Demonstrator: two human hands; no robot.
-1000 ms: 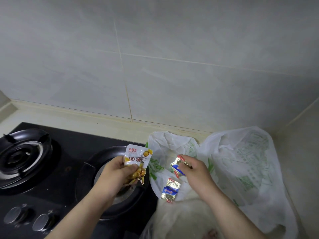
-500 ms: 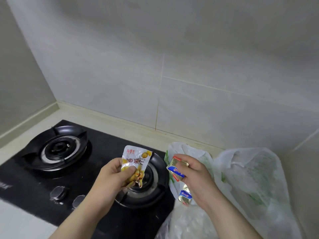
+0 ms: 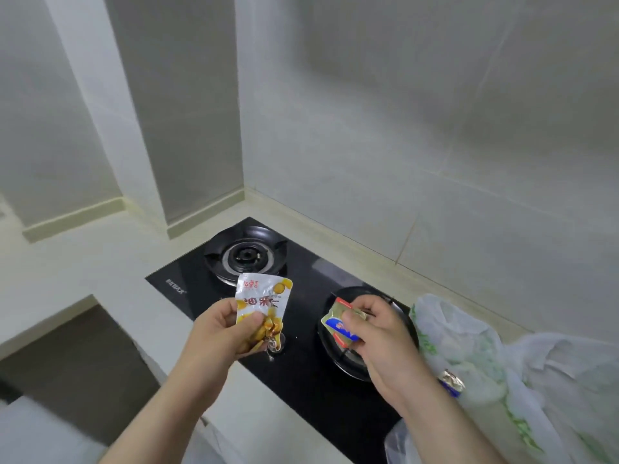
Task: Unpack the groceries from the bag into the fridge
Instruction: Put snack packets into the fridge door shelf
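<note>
- Where the two pale tiled walls (image 3: 402,128) meet in a corner, most of the view is taken up by them, and a light countertop (image 3: 83,262) is seen running along their foot.
- A black glass hob (image 3: 301,380) is set into the countertop, with its far end near the corner and its right end just beside the bag.
- A thin white plastic bag (image 3: 485,346) with green print is slumped on the countertop at the right; its top is crumpled, and what lies deeper inside cannot be made out.
- Two round burners are carried by the hob: the far burner (image 3: 246,256) is seen almost whole behind the pouch, while the near burner (image 3: 351,363) is partly hidden by the right hand.
- The left hand (image 3: 217,336) is held above the front of the hob. Its fingers are curled and its thumb is pressed on the front of a white and yellow snack pouch (image 3: 261,296), which is gripped by its lower half and kept upright.
- The right hand (image 3: 385,339) is held above the near burner. A gold packet (image 3: 336,324) with a blue and red label is pinched between its thumb and curled fingers, tilted and kept apart from the pouch.
- A second small gold and blue packet (image 3: 452,383) is seen lying on the folds of the bag, just beside the right wrist; it is touched by neither hand.
- A hob knob (image 3: 276,344) is glimpsed below the pouch, partly covered by it.
</note>
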